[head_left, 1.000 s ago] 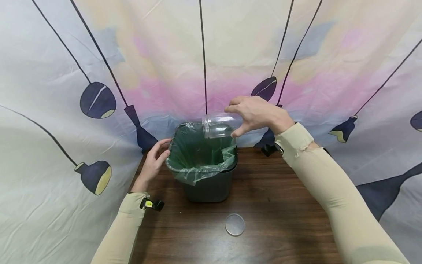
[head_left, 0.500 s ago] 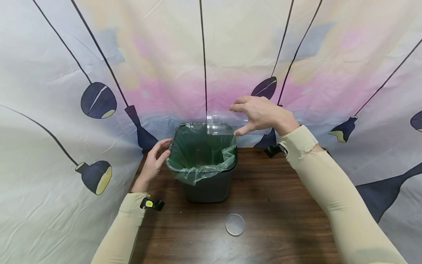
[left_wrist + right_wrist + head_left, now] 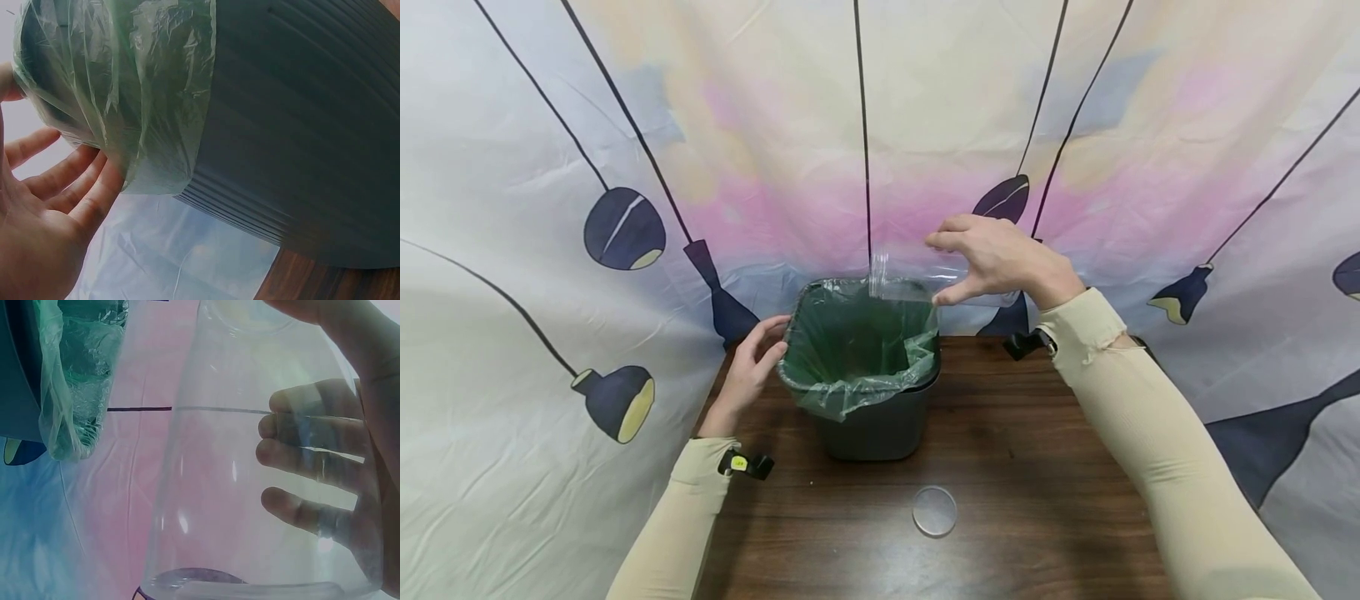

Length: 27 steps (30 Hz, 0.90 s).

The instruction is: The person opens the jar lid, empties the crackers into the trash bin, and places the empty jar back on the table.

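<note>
My right hand (image 3: 992, 258) grips a clear plastic jar (image 3: 910, 279) on its side, its open mouth pointing left over the back right of a dark grey bin (image 3: 868, 417) lined with a green bag (image 3: 827, 392). In the right wrist view the jar (image 3: 250, 475) fills the frame, and fingers (image 3: 300, 469) show through its wall. My left hand (image 3: 748, 371) rests with straight fingers against the bin's left rim. The left wrist view shows those fingers (image 3: 75, 187) touching the bag (image 3: 144, 94) where it folds over the bin (image 3: 300, 125).
A round clear lid (image 3: 935, 510) lies flat on the brown wooden table (image 3: 1037, 483) in front of the bin. A printed curtain (image 3: 625, 167) hangs close behind and around both sides of the table.
My right hand has moved the jar slightly right and back, levelling it from a downward tilt over the bin. The left hand has stayed on the rim.
</note>
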Motion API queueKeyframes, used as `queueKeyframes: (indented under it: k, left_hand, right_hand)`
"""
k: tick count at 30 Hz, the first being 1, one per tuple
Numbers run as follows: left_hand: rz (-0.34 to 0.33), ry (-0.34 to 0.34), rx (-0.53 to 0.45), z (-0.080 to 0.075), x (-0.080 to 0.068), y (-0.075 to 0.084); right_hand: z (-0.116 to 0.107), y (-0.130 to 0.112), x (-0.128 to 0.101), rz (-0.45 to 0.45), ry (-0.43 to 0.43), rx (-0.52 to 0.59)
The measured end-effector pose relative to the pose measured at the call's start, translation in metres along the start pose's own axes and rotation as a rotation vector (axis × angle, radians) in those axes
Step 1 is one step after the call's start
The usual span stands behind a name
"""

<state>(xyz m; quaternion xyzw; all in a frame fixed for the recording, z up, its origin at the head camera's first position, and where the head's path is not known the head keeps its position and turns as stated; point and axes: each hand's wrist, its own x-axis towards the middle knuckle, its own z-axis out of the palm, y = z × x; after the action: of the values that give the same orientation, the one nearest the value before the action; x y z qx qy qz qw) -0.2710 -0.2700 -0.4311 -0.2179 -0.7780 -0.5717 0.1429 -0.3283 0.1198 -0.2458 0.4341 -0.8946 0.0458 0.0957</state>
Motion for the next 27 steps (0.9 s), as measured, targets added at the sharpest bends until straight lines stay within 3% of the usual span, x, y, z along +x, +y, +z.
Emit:
queueKeyframes:
  k: [27]
  left_hand:
    - [-0.010, 0.011, 0.005, 0.000, 0.000, 0.006]
  right_hand:
    - [0.006, 0.011, -0.011, -0.024, 0.166, 0.080]
